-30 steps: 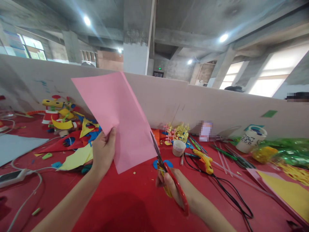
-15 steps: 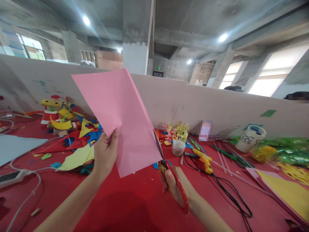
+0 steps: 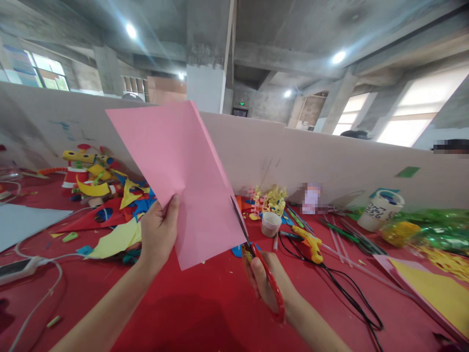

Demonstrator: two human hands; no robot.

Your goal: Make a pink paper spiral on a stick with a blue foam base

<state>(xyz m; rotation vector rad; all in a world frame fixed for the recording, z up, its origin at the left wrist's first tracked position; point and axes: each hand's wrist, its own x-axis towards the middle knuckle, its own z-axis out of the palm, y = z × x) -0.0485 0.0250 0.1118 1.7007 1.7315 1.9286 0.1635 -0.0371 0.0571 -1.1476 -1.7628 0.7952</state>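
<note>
My left fingers (image 3: 171, 210) pinch the pink sheet (image 3: 203, 205) at its left edge, thumb on the near face; a crease radiates from the grip. My right fingers (image 3: 258, 270) are wrapped around the red-and-yellow handles of the scissors (image 3: 255, 252). One blade shows in front of the sheet at its lower right edge.

The sheet is held up at a tilt, above the tabletop (image 3: 205, 313). Handling, as I judge it: light, moderately stiff, easily creased, unlikely to slip. Take hold at the margin, clear of the blades, with light pressure. Scissors: rigid; hold by the handles only.

Beyond the blades stands a small paper cup (image 3: 271, 224); to its right lies a yellow glue gun (image 3: 310, 244). Left of my left fingers: a pale yellow scrap (image 3: 115, 240).
</note>
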